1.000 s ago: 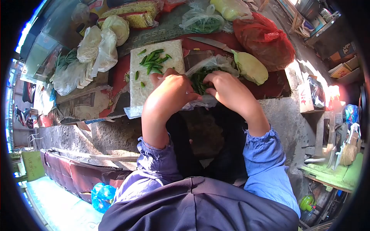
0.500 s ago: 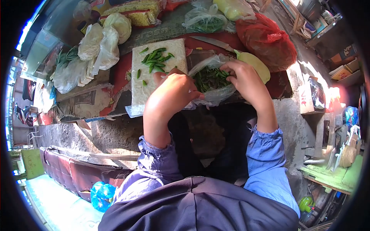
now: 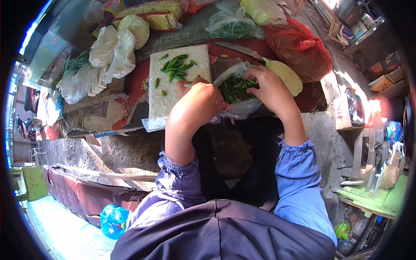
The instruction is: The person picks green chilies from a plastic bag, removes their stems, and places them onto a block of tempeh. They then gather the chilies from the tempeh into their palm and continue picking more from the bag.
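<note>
Counter (image 3: 312, 97) red-covered, cluttered: cutting board (image 3: 173, 93), knife (image 3: 236, 48), bags.

Both arms reach forward, blue sleeves pushed up. The left hand (image 3: 199, 102) is curled, knuckles up. The right hand (image 3: 269, 89) bends inward, fingers pinched.

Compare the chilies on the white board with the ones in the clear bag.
The board chilies lie loose and spread out, untouched; the bag chilies are heaped inside plastic, with the right hand on them and the left hand holding the bag. Both lots are green.
</note>
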Motion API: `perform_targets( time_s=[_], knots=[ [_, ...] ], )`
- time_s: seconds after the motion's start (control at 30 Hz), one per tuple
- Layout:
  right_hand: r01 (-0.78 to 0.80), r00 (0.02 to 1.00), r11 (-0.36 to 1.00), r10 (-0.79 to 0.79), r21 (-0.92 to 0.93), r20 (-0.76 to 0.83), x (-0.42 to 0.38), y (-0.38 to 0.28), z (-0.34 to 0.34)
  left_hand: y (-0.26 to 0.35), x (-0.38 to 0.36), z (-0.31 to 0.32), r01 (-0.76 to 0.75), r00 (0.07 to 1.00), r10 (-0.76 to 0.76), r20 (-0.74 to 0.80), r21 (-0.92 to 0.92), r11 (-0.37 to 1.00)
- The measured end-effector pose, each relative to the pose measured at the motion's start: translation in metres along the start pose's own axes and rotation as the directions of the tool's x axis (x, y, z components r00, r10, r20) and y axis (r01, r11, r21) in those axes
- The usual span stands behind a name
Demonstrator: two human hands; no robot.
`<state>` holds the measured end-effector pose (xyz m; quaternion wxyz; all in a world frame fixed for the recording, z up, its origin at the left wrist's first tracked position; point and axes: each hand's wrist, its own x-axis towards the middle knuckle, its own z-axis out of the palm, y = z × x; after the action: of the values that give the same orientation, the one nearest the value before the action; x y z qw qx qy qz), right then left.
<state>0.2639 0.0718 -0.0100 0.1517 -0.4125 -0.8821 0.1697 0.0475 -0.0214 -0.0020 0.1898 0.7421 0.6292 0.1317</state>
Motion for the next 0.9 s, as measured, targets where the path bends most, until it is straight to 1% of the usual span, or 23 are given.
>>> perform_targets(
  time_s=[0.03, 0.1, 0.17, 0.23, 0.3, 0.37, 0.43, 0.47, 0.5, 0.53, 0.57, 0.63, 0.67, 0.7, 0.73, 0.77, 0.83, 0.87, 0.9],
  knots=[
    [0.011, 1.000, 1.000, -0.011, -0.005, 0.007, 0.001, 0.000, 0.000, -0.002, 0.001, 0.002, 0.001, 1.000, -0.001, -0.002, -0.001, 1.000],
    [0.003, 1.000, 1.000, -0.003, -0.024, 0.015, 0.002, -0.003, -0.001, -0.008, 0.002, 0.006, -0.031, 1.000, 0.030, -0.008, -0.069, 0.997],
    [-0.009, 1.000, 0.999, 0.010, -0.043, 0.022, 0.004, -0.004, 0.002, -0.007, 0.001, 0.006, -0.025, 1.000, 0.024, -0.016, -0.045, 0.999],
    [0.023, 0.997, 0.999, -0.025, -0.032, -0.073, 0.004, -0.001, 0.009, -0.002, 0.001, 0.003, -0.022, 1.000, 0.021, -0.023, -0.021, 1.000],
    [0.033, 0.998, 0.999, -0.035, -0.044, -0.044, 0.004, -0.001, 0.008, 0.002, 0.000, -0.001, 0.017, 1.000, -0.017, 0.004, -0.006, 1.000],
    [0.046, 0.999, 0.997, -0.047, -0.055, -0.014, 0.005, 0.000, 0.006, 0.001, 0.000, 0.000, 0.008, 1.000, -0.008, -0.005, -0.007, 1.000],
    [0.032, 0.998, 0.995, -0.038, 0.096, 0.053, 0.010, 0.001, 0.003, -0.002, 0.001, 0.003, -0.001, 1.000, 0.001, -0.014, -0.008, 1.000],
    [0.033, 0.998, 0.995, -0.039, 0.095, 0.053, 0.011, 0.004, 0.003, -0.005, 0.003, 0.006, 0.001, 1.000, -0.001, 0.002, -0.052, 0.999],
    [0.001, 0.998, 0.991, -0.009, 0.131, 0.065, 0.012, 0.006, 0.005, -0.007, 0.004, 0.007, 0.004, 1.000, -0.002, 0.019, -0.096, 0.995],
    [-0.033, 0.997, 0.986, 0.019, 0.166, 0.080, 0.012, 0.007, 0.006, -0.007, 0.003, 0.007, 0.006, 1.000, -0.004, 0.019, -0.096, 0.995],
    [-0.031, 0.997, 0.986, 0.018, 0.166, 0.080, 0.012, 0.007, 0.005, -0.007, 0.003, 0.007, -0.010, 1.000, 0.010, 0.000, -0.080, 0.997],
    [-0.085, 0.995, 0.980, 0.076, 0.179, 0.057, 0.011, 0.001, -0.001, -0.004, 0.003, 0.004, -0.026, 0.999, 0.025, -0.020, -0.063, 0.998],
    [-0.084, 0.996, 0.980, 0.075, 0.179, 0.057, 0.012, 0.001, -0.003, 0.000, 0.002, 0.000, 0.008, 1.000, -0.008, 0.005, -0.056, 0.998],
    [-0.098, 0.995, 0.969, 0.094, 0.228, 0.028, 0.012, 0.002, -0.004, 0.003, 0.002, -0.003, 0.042, 0.999, -0.041, 0.029, -0.047, 0.998],
    [-0.110, 0.993, 0.954, 0.115, 0.277, 0.000, 0.011, 0.002, -0.006, 0.005, 0.002, -0.005, 0.043, 0.999, -0.042, 0.028, -0.047, 0.998],
    [-0.109, 0.994, 0.955, 0.113, 0.276, -0.001, 0.012, 0.005, -0.006, 0.007, 0.002, -0.006, 0.065, 0.998, -0.066, -0.003, -0.079, 0.995],
    [-0.062, 0.995, 0.901, 0.092, 0.430, -0.048, 0.014, 0.012, -0.006, 0.004, 0.003, -0.004, 0.086, 0.995, -0.090, -0.035, -0.113, 0.990],
    [-0.060, 0.995, 0.901, 0.089, 0.429, -0.048, 0.014, 0.013, -0.008, -0.003, 0.006, 0.000, -0.012, 0.991, -0.016, -0.134, -0.203, 0.979],
    [-0.118, 0.991, 0.789, 0.131, 0.603, 0.023, 0.014, 0.014, -0.010, -0.005, 0.008, 0.000, -0.118, 0.970, 0.050, -0.238, -0.281, 0.953]
  ],
)
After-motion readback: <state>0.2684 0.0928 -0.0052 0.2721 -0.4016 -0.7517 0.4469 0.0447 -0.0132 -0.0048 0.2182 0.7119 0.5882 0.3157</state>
